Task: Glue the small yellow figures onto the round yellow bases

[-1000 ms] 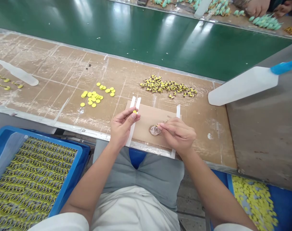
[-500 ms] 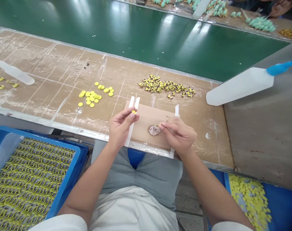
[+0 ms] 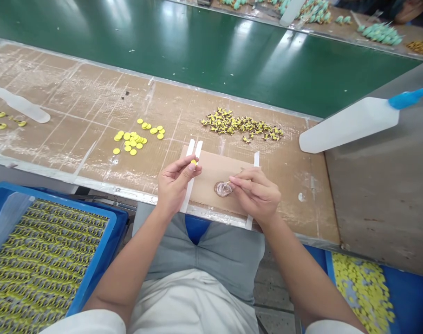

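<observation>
Between thumb and fingertips, my left hand [image 3: 176,181] pinches a yellow disc [image 3: 193,162] above the left edge of a cardboard sheet [image 3: 207,169]. My right hand [image 3: 258,192] is closed in a pinch on a small yellow-and-dark piece [image 3: 228,183], mostly hidden by the fingertips, at the right rim of a round glue puddle [image 3: 222,189] on that sheet. A heap of similar yellow-and-dark pieces [image 3: 239,124] lies beyond the sheet. Loose yellow discs [image 3: 133,139] are scattered to the left of my left hand.
A white bottle with a blue nozzle [image 3: 350,125] leans at the right by a metal panel [image 3: 381,185]. A green conveyor belt [image 3: 162,51] runs behind the bench. Blue trays [image 3: 112,227] of yellow parts sit low at both sides. Part of another person shows at top right.
My right hand has shifted slightly left, its fingertips staying at the puddle's rim. The left hand and its disc have stayed put.
</observation>
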Demonstrator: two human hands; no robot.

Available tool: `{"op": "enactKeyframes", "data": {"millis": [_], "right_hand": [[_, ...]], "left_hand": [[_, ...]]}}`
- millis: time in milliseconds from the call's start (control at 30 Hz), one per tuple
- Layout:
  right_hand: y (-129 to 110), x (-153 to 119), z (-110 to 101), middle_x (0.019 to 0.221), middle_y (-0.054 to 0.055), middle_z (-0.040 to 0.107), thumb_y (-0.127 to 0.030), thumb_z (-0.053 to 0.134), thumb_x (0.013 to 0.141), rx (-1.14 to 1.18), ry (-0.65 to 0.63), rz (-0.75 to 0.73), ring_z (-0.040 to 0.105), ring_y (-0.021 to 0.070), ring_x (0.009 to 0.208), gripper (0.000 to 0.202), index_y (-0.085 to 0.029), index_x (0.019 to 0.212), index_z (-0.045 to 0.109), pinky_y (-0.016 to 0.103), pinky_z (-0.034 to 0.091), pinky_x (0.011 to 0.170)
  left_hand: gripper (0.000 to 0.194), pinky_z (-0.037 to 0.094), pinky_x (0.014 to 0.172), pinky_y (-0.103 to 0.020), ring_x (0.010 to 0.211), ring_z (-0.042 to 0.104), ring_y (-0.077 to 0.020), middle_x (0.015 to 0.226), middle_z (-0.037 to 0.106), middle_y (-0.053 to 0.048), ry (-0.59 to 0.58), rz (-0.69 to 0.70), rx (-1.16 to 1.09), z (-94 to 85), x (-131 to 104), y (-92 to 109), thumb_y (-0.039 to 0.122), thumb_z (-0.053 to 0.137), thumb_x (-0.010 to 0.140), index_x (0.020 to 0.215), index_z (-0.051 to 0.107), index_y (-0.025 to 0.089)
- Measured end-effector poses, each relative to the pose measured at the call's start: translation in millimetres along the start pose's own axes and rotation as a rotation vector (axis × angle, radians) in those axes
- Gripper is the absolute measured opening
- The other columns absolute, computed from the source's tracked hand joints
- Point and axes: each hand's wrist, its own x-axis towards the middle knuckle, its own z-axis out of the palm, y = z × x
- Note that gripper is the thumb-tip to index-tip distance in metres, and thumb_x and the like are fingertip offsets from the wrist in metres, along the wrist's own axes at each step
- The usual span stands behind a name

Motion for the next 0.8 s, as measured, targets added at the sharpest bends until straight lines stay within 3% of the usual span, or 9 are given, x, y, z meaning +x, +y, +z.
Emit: {"op": "enactKeyframes", "data": {"millis": [333, 500, 633, 800], "right_hand": [[-1, 2, 0, 0.089, 0.005, 0.074, -0.003, 0.075, 0.082, 0.081, -0.008, 0.014, 0.066, 0.0204, 0.076, 0.039, -0.03, 0.111, 0.078, 0.04, 0.054, 0.072], [-12, 1, -3, 0.086, 0.004, 0.075, -0.013, 0.079, 0.083, 0.211, 0.159, 0.283, 0.07, 0.0207, 0.08, 0.02, -0.027, 0.096, 0.08, 0.038, 0.058, 0.077], [-27, 0, -4, 0.085, 0.003, 0.077, -0.026, 0.087, 0.078, 0.382, 0.328, 0.57, 0.073, 0.0188, 0.079, 0.012, -0.025, 0.088, 0.08, 0.031, 0.062, 0.075], [-52, 8, -6, 0.082, 0.001, 0.077, -0.029, 0.09, 0.076, 0.686, 0.346, 0.771, 0.071, 0.0118, 0.068, 0.015, -0.025, 0.087, 0.081, 0.021, 0.061, 0.07]], "left_hand": [[0.024, 0.06, 0.086, -0.025, 0.085, 0.074, -0.0126, 0.105, 0.077, -0.006, 0.01, -0.009, -0.021, 0.6, 1, 1, 0.024, 0.082, 0.081, 0.104, 0.08, 0.021], [0.023, 0.061, 0.084, -0.019, 0.083, 0.074, -0.0102, 0.103, 0.078, -0.004, 0.061, 0.001, -0.091, 3.0, -15, 9, 0.022, 0.083, 0.08, 0.103, 0.08, 0.022], [0.023, 0.06, 0.079, -0.013, 0.081, 0.075, -0.0083, 0.102, 0.079, -0.003, 0.113, -0.116, -0.186, 11.5, -40, 14, 0.024, 0.083, 0.081, 0.103, 0.08, 0.023], [0.024, 0.06, 0.079, -0.013, 0.081, 0.076, -0.0097, 0.1, 0.08, -0.004, 0.05, -0.299, -0.25, 31.5, -63, 18, 0.022, 0.086, 0.077, 0.1, 0.081, 0.023]]}}
